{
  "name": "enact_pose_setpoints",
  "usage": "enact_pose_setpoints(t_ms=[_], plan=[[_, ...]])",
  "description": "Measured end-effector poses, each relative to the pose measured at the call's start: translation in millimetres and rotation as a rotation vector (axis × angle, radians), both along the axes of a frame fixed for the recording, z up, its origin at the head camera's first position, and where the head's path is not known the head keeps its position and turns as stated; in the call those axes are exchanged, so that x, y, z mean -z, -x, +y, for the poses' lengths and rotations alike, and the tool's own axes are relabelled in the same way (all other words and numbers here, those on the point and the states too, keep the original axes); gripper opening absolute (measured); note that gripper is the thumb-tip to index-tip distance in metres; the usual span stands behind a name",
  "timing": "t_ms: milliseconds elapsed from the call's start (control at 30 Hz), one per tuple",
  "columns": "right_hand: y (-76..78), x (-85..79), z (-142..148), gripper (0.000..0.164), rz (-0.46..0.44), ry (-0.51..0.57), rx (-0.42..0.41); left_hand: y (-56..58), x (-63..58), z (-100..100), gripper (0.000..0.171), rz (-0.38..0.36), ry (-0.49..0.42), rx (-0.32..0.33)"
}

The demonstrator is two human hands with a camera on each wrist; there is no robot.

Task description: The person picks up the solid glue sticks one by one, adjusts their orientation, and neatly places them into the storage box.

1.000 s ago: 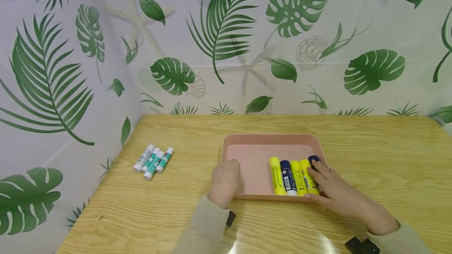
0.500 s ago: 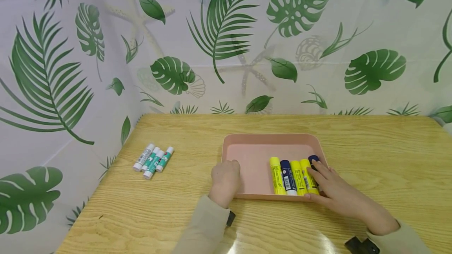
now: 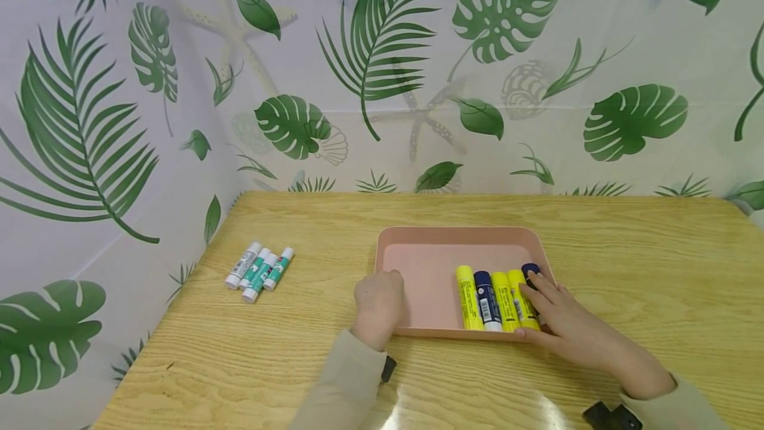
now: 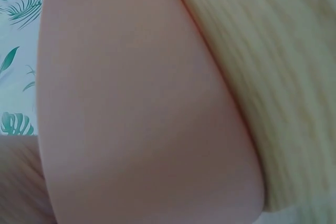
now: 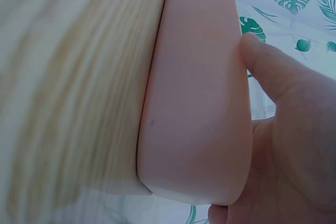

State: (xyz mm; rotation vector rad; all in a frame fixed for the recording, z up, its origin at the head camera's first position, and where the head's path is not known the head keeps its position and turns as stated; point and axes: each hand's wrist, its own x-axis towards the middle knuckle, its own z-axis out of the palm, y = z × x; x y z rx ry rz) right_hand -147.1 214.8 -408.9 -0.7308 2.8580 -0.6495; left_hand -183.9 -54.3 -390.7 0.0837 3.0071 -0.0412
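On the left of the pale wooden table [image 3: 233, 370], four white-ended plastic tubes [image 3: 260, 278] lie apart from the shallow rectangular pink tray [image 3: 420, 284]; the left hand [image 3: 378, 302] grips its left rim, fingers curled, I'd say for steadiness. Inside, five yellow and navy tubes [image 3: 488, 300] lie side by side, seemingly kept aligned by the right hand [image 3: 575, 329], fingers extended.

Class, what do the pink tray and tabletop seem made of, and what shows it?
Pink tray: probably plastic with a satin finish; even colour and rounded corners suggest it. Tabletop: wood or wood-look laminate, given its grain; bright reflections suggest a slightly glossy coating.
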Motion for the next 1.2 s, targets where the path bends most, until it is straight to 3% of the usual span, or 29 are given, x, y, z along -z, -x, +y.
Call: enact_pose_setpoints(t_ms=[167,300,467,600,667,833,1200], plan=[[0.0,-0.2,-0.2,0.077,0.004,-0.002,-0.003,0.4,-1.1,-1.7,0.010,0.000,-0.002,0.020],[-0.5,0.1,-0.4,0.077,0.003,0.000,-0.004,-1.3,-4.9,-4.4,0.015,0.056,-0.042,0.072],[-0.9,-0.4,-0.6,0.077,-0.005,0.007,0.003,-3.9,-12.6,-6.6,0.021,0.245,-0.104,0.212],[-0.8,-0.9,-0.8,0.077,-0.009,0.011,0.006,-4.0,-15.0,-7.1,0.022,0.430,-0.099,0.361],[-0.6,-1.1,-0.9,0.077,-0.010,0.012,0.007,-3.5,-15.7,-7.1,0.025,0.483,-0.094,0.426],[-0.4,-1.5,-0.7,0.077,-0.013,0.018,0.007,-1.1,-16.9,-5.4,0.041,0.481,-0.075,0.518],[-0.8,-1.1,0.0,0.077,-0.009,0.019,0.002,1.6,-13.2,-8.4,0.066,0.449,-0.065,0.532]])
